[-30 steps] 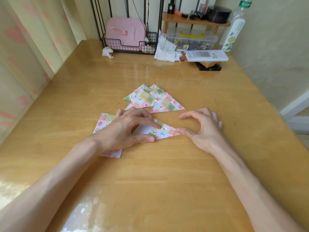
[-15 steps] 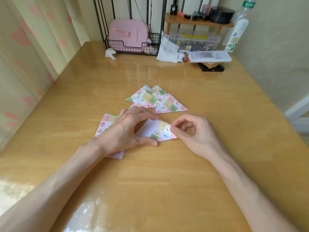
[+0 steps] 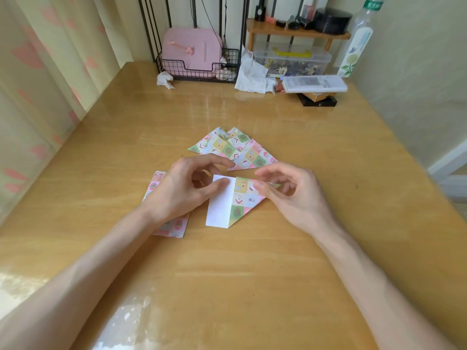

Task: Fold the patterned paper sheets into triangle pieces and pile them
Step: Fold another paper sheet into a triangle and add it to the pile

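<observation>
A partly folded patterned sheet point(image 3: 233, 202) hangs between my hands just above the table, its white back showing on the left and a patterned triangle flap on the right. My left hand point(image 3: 185, 189) pinches its upper left edge between thumb and forefinger. My right hand point(image 3: 285, 192) pinches the flap's right corner. Behind them lies a pile of folded triangle pieces point(image 3: 233, 147). A stack of flat patterned sheets point(image 3: 171, 226) lies under my left wrist, mostly hidden.
The wooden table point(image 3: 252, 274) runs to a wall at the back. There stand a wire basket with a pink case point(image 3: 192, 54), crumpled tissues point(image 3: 252, 74), a clear box point(image 3: 293, 59), a white remote on boxes point(image 3: 314, 84) and a bottle point(image 3: 358, 44). A curtain hangs on the left.
The sheet was pressed flat under my left hand; now both hands have lifted and turned it, so the white strip points toward me. My right hand moved in and took the flap's corner.
</observation>
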